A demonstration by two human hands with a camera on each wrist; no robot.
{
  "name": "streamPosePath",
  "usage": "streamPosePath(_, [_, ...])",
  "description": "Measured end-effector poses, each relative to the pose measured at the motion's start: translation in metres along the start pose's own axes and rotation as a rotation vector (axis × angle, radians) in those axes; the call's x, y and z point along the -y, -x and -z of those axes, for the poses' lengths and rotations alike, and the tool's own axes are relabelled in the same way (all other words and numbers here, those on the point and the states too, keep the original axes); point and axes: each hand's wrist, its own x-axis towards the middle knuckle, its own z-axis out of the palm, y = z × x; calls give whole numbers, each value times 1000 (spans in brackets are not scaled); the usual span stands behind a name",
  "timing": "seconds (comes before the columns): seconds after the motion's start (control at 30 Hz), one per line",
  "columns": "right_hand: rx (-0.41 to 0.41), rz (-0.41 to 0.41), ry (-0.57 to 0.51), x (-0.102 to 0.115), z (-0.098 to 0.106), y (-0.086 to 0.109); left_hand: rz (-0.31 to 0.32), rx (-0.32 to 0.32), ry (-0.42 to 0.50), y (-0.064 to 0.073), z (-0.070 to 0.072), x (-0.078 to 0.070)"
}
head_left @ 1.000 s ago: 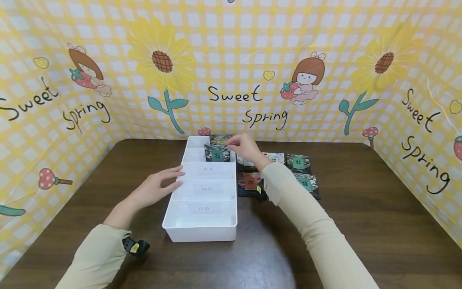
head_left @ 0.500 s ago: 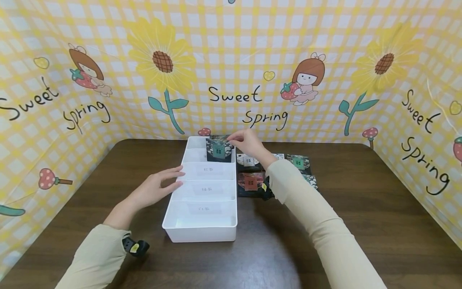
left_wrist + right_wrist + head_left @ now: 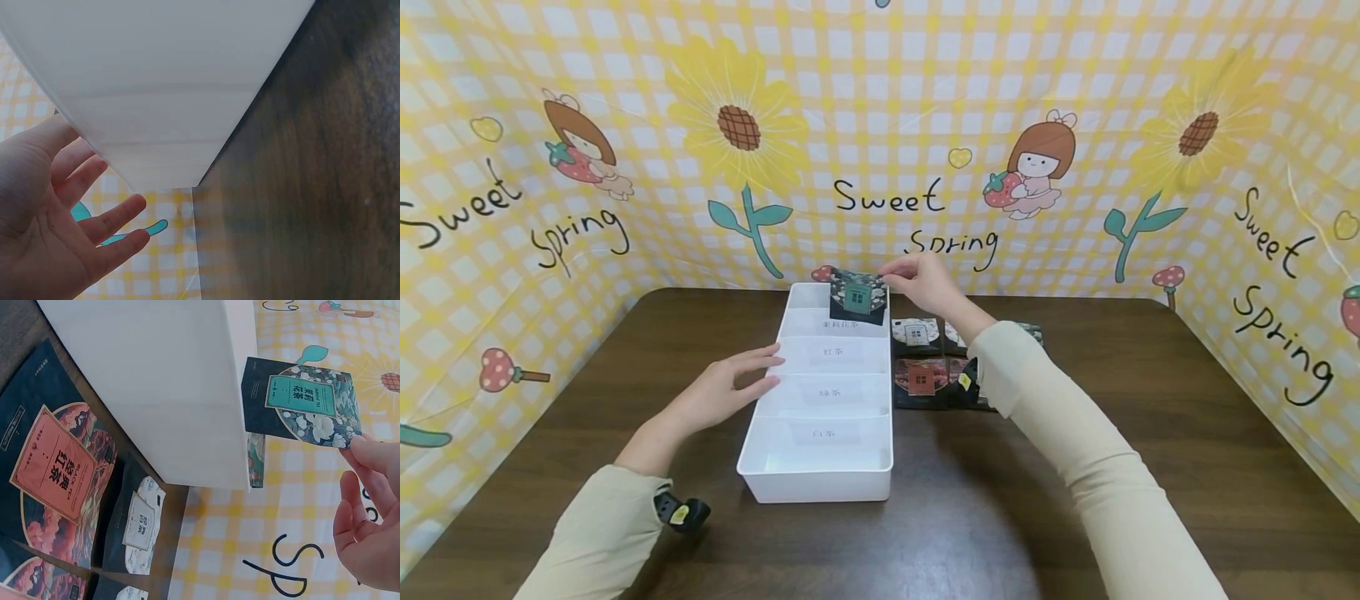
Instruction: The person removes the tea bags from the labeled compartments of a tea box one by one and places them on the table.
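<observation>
A long white divided box (image 3: 820, 486) stands on the table with a paper label in several compartments. My right hand (image 3: 928, 285) pinches a dark tea sachet with a green jasmine tea label (image 3: 857, 297) by its upper right corner, over the box's far end. The right wrist view shows that tea sachet (image 3: 300, 400) in front of the box's edge, with part of another patterned sachet (image 3: 256, 464) just beyond it. My left hand (image 3: 722, 390) rests its fingertips on the box's left rim, fingers loosely extended.
Right of the box lie several more tea sachets, among them a red-labelled one (image 3: 921, 378) and a white-labelled one (image 3: 916, 335). My right sleeve partly covers the group. A yellow checked cloth (image 3: 880, 125) rises behind the brown table (image 3: 1120, 483).
My right hand has lifted the jasmine tea sachet and shifted slightly back and right, so the label on the compartment below shows. My left hand has stayed on the rim.
</observation>
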Motion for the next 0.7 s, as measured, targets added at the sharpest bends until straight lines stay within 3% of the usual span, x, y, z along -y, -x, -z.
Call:
streamPosePath(0.2, [-26, 26, -6, 0, 9, 4, 4, 3, 9, 0, 0, -1])
streamPosePath(0.7, [-98, -4, -22, -4, 42, 20, 15, -4, 16, 1, 0, 1])
